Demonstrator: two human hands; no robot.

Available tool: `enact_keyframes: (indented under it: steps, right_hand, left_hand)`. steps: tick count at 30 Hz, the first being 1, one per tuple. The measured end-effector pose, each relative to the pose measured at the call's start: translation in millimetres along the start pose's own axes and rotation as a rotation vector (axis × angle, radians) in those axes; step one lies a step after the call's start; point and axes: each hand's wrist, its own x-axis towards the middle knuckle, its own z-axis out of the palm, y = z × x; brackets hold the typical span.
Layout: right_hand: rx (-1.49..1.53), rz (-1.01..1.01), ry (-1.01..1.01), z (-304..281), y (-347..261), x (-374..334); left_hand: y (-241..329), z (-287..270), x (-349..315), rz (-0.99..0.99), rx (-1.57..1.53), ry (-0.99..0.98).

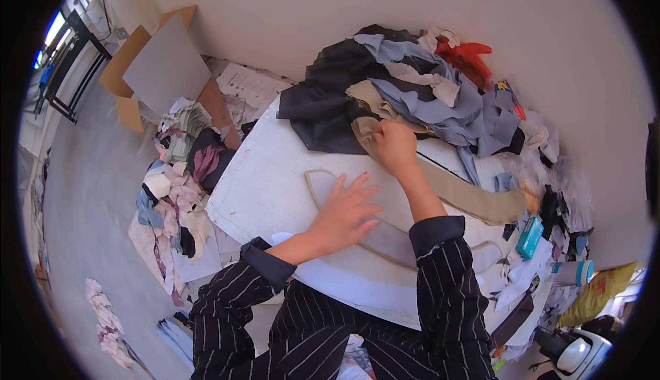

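My right hand (pixel 397 148) is closed on the edge of a khaki fabric piece (pixel 363 132), at the near side of the cloth heap. Close by, a long curved khaki fabric strip (pixel 474 196) stretches along the table to the right. My left hand (pixel 347 214) is spread with its fingers apart over a curved pale piece with a tan edge (pixel 395 241); whether the palm presses on it I cannot tell. A white curved sheet (pixel 344 280) lies at the table's near edge, in front of me.
Black cloth (pixel 320 108) and grey-blue cloth (pixel 454 108) are heaped on the white table (pixel 240 187) against the wall. Fabric scraps (pixel 182 201) pile up at the left beside an open cardboard box (pixel 165 71). A teal box (pixel 529 238) and a cylindrical container (pixel 574 271) stand at right.
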Motion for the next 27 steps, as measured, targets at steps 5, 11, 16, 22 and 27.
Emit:
enact_keyframes:
  steps: [5, 11, 16, 22, 27]
  right_hand:
    - [0.141, 0.095, -0.07, -17, 1, -2]
    - [0.348, -0.033, 0.121, -59, -2, -16]
    - [0.252, -0.223, 0.126, -87, -24, -33]
    - [0.483, -0.232, -0.039, -118, 4, -42]
    - [0.333, 0.193, -0.385, -181, 72, -95]
  left_hand:
    - [-26, -8, 4, -0.279, -0.238, 0.337]
    - [-29, -5, 47, -0.523, -0.71, 0.519]
    - [-17, 7, 76, -0.583, -1.043, 0.52]
    - [3, 2, 95, -0.504, -1.244, 0.46]
    - [6, 0, 96, -0.397, -1.144, 0.433]
